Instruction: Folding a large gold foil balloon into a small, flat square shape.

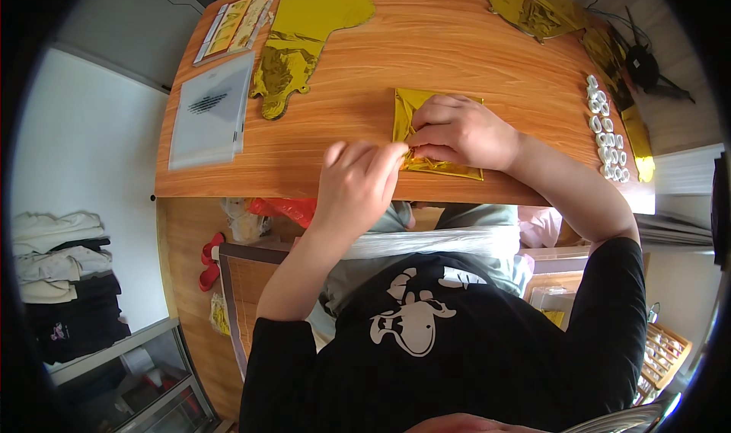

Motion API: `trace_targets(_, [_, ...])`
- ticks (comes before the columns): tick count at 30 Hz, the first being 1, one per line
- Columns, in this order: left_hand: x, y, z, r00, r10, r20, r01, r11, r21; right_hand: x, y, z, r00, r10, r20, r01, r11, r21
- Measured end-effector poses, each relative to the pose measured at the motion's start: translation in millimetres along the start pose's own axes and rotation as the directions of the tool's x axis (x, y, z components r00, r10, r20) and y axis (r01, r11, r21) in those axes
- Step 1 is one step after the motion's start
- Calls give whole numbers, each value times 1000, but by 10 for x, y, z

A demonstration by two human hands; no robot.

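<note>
A flat, folded gold foil balloon point(406, 107) lies near the front edge of the wooden table, creased and shiny. My right hand point(470, 132) rests over its middle and right part, fingers curled down and gripping the foil. At the left side of the foil is my left hand point(356, 175), its thumb and forefinger pinched together on the edge close to my right fingertips. The exact spot between the fingertips is partly hidden by the hands.
A larger flat gold foil balloon point(320, 14) lies far left, beside a printed card point(237, 23) and clear plastic bags point(209, 121). More gold foil point(533, 10) lies far right. Several small white rings point(605, 132) line the right edge, near a black stand point(642, 66).
</note>
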State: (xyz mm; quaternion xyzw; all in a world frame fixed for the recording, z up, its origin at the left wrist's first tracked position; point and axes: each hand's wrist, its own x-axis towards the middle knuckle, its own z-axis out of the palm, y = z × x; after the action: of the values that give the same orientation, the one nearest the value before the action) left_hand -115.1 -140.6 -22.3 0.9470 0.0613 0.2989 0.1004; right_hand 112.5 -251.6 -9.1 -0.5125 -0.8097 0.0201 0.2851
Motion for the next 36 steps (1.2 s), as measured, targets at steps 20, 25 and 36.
trace_targets(20, [295,-190,-128,974,180,137,-181,983,-1,-30,26,44,999,52,-17,-52,999,-1])
trace_targets(25, [509,-486,-76,926,253,281,-215,964,-159,-35,33,38,969,248,17,-245,941,233])
trace_targets(36, [648,-586,56,799,481,361,-454,876,-162,-100,296,-52,883,466,63,-262,376,889])
